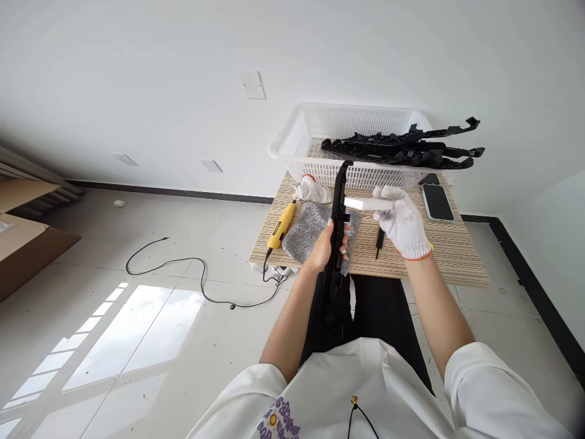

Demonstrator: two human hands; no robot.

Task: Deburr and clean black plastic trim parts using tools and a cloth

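Note:
Bare, my left hand is wrapped round the middle of a long black plastic trim piece. The piece is tilted, its far end near the basket's front rim and its lower end over my lap. In a white knit glove with an orange cuff, my right hand pinches a flat white block. The block's bright left end reaches the trim piece's right edge; whether they touch I cannot tell. Beneath the left hand lies a grey cloth. A small black tool rests on the table by the right hand.
A white plastic basket holds several black plastic parts, their ends jutting past its right side. On the wood-grain table are a yellow corded tool, another white glove and a phone. A black cable trails across the floor.

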